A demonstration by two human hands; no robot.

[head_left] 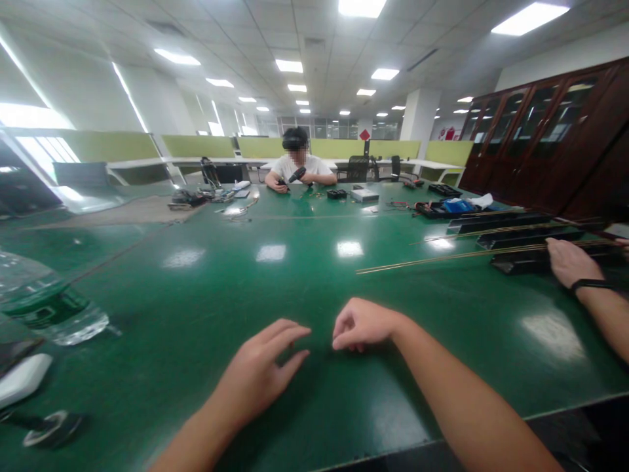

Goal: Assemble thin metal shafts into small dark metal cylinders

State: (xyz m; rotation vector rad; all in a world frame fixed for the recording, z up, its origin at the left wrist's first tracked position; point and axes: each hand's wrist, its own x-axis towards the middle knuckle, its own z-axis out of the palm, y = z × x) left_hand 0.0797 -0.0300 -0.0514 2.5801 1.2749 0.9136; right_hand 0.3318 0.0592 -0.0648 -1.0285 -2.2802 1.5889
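Observation:
My left hand (pixel 260 370) lies low over the green table (pixel 196 295), its fingers stretched out and slightly apart, with nothing in it. My right hand (pixel 361 324) sits just to its right, fingers curled under in a loose pinch against the tabletop. Whether anything is between those fingertips is too small to make out. The two hands are a few centimetres apart near the table's front edge.
A plastic water bottle (pixel 46 305) lies at the left, with a white object (pixel 22 379) near it. Long thin brass rods (pixel 442 259) and black trays (pixel 521 233) lie at the right, where another person's hand (pixel 570 262) rests. A person sits at the far side holding a tool (pixel 297 174).

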